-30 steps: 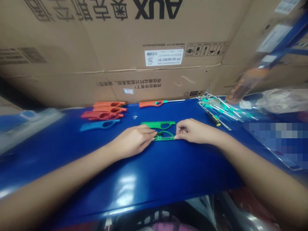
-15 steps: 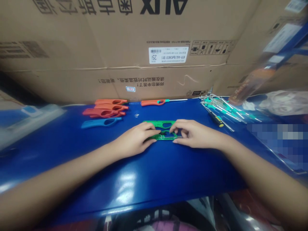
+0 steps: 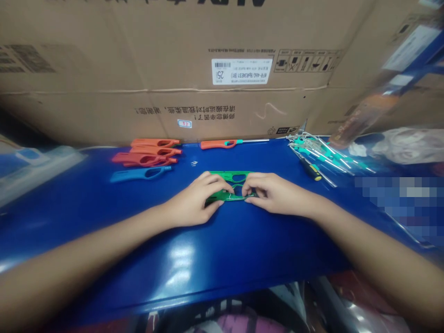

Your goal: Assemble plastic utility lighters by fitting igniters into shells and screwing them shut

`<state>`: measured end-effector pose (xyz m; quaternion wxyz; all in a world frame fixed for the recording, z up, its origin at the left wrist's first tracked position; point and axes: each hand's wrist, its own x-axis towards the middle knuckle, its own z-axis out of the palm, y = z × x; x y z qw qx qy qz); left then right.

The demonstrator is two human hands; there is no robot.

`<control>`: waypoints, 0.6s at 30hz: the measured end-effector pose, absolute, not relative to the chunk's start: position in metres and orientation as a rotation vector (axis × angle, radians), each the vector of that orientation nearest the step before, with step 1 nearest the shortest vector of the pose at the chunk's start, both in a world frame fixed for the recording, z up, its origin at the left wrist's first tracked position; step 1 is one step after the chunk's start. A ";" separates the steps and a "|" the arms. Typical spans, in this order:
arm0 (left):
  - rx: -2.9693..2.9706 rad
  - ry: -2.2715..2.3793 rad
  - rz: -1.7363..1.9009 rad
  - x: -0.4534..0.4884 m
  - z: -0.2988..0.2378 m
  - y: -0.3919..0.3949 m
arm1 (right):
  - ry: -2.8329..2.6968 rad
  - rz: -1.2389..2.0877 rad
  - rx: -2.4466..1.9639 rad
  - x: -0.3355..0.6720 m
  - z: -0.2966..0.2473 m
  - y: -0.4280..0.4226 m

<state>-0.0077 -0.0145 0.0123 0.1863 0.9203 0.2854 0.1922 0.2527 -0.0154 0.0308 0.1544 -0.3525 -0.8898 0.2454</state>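
Observation:
Two green lighter housing halves lie in front of me on the blue table. The nearer green housing half is between my hands, with a thin pale wire on it. My left hand is closed on its left end, thumb at the near edge and fingers over the top. At the right end, my right hand pinches the same half near its finger loop. Just behind it, the farther green housing half lies flat, partly covered by my fingers. Small parts under the fingertips are hidden.
Orange lighter housings and a blue housing lie at back left. An assembled orange lighter rests behind my hands. Metal rods with teal parts and a screwdriver lie at right. A cardboard box stands behind.
The view has tilted slightly downward. My left fingers have shifted over the nearer green half, and my right fingertips have moved a little left along it.

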 end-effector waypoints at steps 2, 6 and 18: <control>2.608 0.797 0.546 -0.008 0.012 -0.015 | -2.576 0.716 -0.992 0.254 0.034 -0.017; 2.652 0.766 0.550 -0.009 0.012 -0.015 | -2.673 0.698 -0.955 0.256 0.040 -0.019; 2.770 0.717 0.509 -0.009 0.015 -0.016 | -2.713 0.549 -0.995 0.252 0.035 -0.020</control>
